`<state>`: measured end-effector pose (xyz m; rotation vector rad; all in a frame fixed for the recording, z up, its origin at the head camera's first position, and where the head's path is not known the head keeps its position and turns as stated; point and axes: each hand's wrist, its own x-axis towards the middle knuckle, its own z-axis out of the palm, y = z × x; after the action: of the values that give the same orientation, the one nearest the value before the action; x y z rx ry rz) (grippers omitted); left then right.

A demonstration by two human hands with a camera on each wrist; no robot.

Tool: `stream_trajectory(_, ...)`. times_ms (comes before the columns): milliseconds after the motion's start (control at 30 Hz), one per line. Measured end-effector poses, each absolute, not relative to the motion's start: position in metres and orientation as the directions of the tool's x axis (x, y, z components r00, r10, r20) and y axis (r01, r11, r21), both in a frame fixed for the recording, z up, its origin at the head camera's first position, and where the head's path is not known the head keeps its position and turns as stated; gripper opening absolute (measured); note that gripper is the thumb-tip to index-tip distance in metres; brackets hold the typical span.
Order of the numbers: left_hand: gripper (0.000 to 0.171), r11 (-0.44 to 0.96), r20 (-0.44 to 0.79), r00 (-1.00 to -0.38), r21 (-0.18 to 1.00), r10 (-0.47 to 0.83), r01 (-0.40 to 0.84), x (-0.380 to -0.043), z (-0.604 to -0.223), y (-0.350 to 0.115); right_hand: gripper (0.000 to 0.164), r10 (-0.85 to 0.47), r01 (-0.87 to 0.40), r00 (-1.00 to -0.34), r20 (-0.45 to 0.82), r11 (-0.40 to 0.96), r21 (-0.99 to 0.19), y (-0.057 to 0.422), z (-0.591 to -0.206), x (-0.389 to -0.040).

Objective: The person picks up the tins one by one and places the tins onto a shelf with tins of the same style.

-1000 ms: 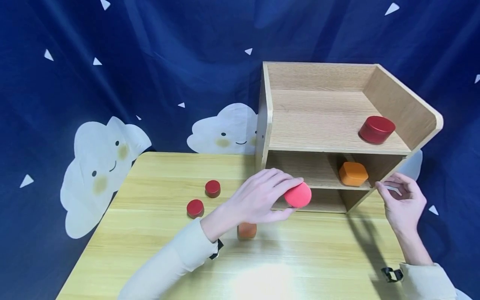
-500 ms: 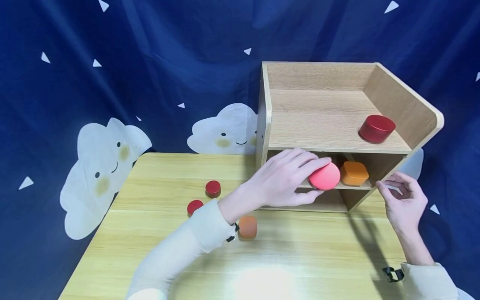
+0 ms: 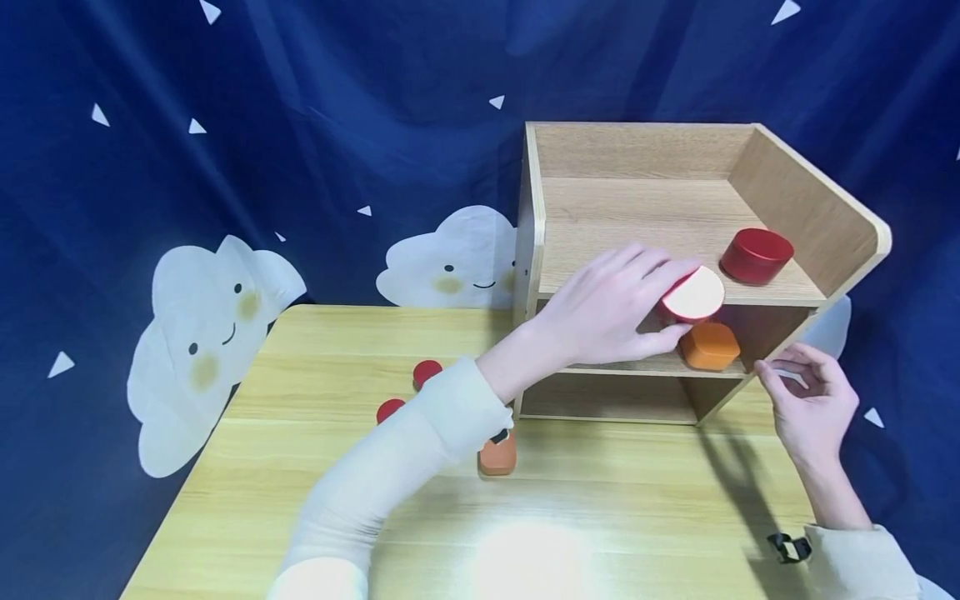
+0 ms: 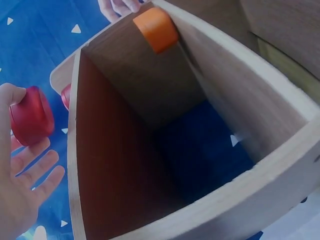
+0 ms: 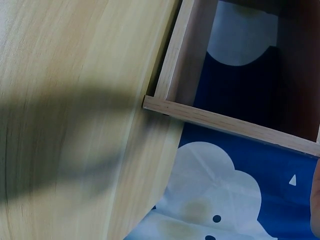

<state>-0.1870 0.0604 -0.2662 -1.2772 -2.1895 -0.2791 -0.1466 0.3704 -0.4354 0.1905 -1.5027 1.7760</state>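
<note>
My left hand (image 3: 611, 308) grips a red round block (image 3: 693, 294) between thumb and fingers. It is at the front edge of the top board of a small wooden shelf (image 3: 637, 212), its flat face bright with glare. In the left wrist view, the same red block (image 4: 32, 117) is beside the outer face of that board. Another red round block (image 3: 757, 256) sits at the right on the top board. Below, an orange block (image 3: 710, 346) rests in the middle compartment. My right hand (image 3: 813, 408) holds the front edge of the shelf's right side panel, fingers curled; only a sliver of hand shows in the right wrist view.
Two red round blocks (image 3: 427, 372) are on the wooden table (image 3: 322, 350) left of the shelf, partly behind my left sleeve. A darker orange block (image 3: 498, 457) lies in front of the shelf. A blue curtain (image 3: 337, 108) with clouds hangs behind.
My left hand has carried the red round block rightward and up, from low in front of the shelf to its top board's edge. The right hand has stayed at the side panel.
</note>
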Motion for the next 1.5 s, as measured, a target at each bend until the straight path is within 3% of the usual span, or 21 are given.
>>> stream_trajectory(633, 0.061, 0.630, 0.432, -0.526, -0.140, 0.733, 0.764, -0.216, -0.250, 0.104, 0.044, 0.477, -0.641, -0.676, 0.562, -0.004, -0.768, 0.373, -0.436, -0.147)
stream_trajectory(967, 0.057, 0.691, 0.425, -0.588, -0.135, 0.688, 0.710, -0.228, -0.258, 0.107, 0.044, 0.466, -0.639, -0.680, 0.566, 0.003, -0.769, 0.372, -0.436, -0.147)
stream_trajectory(1500, 0.056, 0.728, 0.391, -0.637, -0.147, 0.664, 0.669, -0.232, -0.256, 0.118, 0.043, 0.469, -0.621, -0.687, 0.556, 0.019, -0.783, 0.372, -0.437, -0.147)
